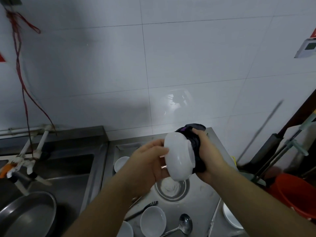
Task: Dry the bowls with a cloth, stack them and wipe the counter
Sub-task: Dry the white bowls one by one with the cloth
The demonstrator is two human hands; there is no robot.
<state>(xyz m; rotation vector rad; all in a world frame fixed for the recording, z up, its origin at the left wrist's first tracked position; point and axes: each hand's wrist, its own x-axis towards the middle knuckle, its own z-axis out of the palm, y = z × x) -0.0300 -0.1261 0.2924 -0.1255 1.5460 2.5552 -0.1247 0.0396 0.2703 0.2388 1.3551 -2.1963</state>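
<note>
Your left hand (150,161) grips a white bowl (179,156) raised on its side above the worktop (201,206); your right hand (207,154) clutches the dark cloth (193,139) against its mouth. Drying is under way. At least three bowls (153,220) lie unstacked below, among a ladle (185,223). No stack is visible; by my judgement, wiping is outstanding.

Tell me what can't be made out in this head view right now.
- Inside of the held white bowl: faces away, covered by the dark cloth and right hand.
- White dish at bottom right: the right forearm hides part.
- Round metal basin at lower left: frame edge cuts it.
</note>
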